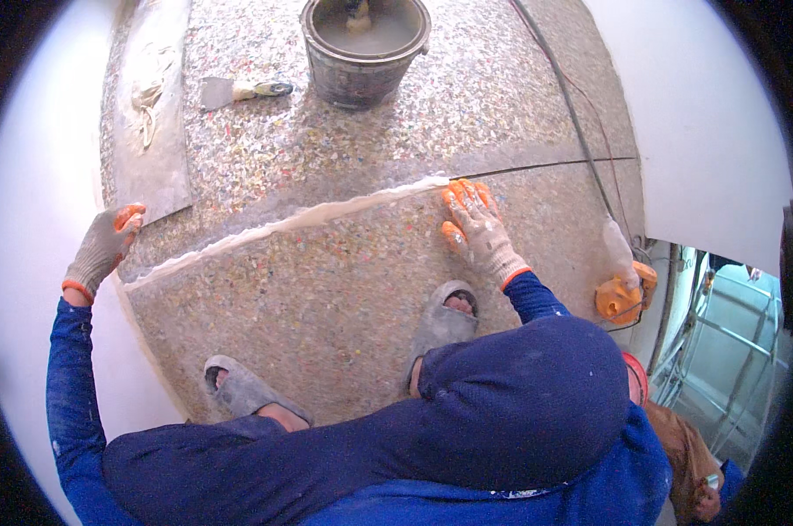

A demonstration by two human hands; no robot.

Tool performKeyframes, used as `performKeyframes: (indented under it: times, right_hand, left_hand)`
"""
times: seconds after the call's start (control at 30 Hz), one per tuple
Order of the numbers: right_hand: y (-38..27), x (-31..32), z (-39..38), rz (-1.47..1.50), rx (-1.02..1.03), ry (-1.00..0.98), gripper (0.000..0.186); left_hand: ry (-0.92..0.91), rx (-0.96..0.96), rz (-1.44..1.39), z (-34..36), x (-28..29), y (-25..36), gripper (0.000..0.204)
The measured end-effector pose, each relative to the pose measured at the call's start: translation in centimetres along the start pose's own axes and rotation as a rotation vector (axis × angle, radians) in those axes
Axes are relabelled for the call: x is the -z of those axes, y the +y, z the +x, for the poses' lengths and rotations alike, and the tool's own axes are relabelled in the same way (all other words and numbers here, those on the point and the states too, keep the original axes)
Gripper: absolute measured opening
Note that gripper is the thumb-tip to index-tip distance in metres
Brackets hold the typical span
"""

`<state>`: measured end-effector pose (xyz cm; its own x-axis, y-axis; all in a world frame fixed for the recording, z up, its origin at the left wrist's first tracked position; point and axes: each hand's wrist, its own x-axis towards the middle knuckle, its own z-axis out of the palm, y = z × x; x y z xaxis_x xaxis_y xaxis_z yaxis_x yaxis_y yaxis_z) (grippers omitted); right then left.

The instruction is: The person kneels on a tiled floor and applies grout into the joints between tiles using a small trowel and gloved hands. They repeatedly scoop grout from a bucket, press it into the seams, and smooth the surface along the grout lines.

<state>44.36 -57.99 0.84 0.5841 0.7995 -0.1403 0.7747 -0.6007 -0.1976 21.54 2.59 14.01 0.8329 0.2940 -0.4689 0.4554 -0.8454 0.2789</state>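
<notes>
A ragged white strip (pixel 313 215), apparently paste or filler, runs along the seam in the speckled panel underfoot. At its right end lies my right hand (pixel 482 230), flat with fingers spread, in a pale glove with orange fingertips. My left hand (pixel 107 245), gloved alike, is beside the left wall at the near corner of a long grey board (pixel 164 184). Its fingers are bent, with thumb and fingers apart; nothing shows between them. Farther off, a putty knife (pixel 239 91) lies on the panel near a dark bucket (pixel 361 77) of cloudy liquid with a handled tool (pixel 358 17) standing inside.
A whitish crumpled scrap (pixel 151 92) lies on the board. To the right are a dark cable (pixel 572 110) and an orange device (pixel 622 298). White walls (pixel 712 123) rise on both sides. Metal scaffolding (pixel 738 320) and part of another person (pixel 690 456) show at lower right.
</notes>
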Motion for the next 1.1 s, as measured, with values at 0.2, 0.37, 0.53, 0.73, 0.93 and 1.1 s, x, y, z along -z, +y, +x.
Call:
performKeyframes:
  times: [0.2,0.37,0.53,0.73,0.93,1.1]
  right_hand:
    - [-0.7,0.1,1.0,-0.061,-0.022,0.002,0.061]
    - [-2.9,-0.7,1.8,-0.112,-0.058,-0.099,0.076]
    - [-6.2,-1.7,3.4,-0.015,0.098,0.032,0.078]
    - [-15.4,-4.3,8.9,0.117,0.349,-0.055,0.081]
    - [-23.7,-7.0,14.4,0.200,0.691,0.008,0.072]
    - [-17.8,-5.8,12.1,0.281,0.629,-0.050,0.069]
  left_hand:
    - [-0.009,-0.051,0.160,-0.1,-0.3,0.6,0.039]
    - [-0.099,0.144,0.076,-0.4,0.2,0.4,0.040]
    - [-0.105,0.144,0.048,-2.1,0.4,1.0,0.038]
    - [-0.137,0.100,0.099,-3.7,-0.6,1.9,0.039]
    - [0.025,0.292,0.408,-1.4,-9.0,1.0,0.037]
    - [0.199,0.785,0.360,-1.2,-24.7,8.2,0.062]
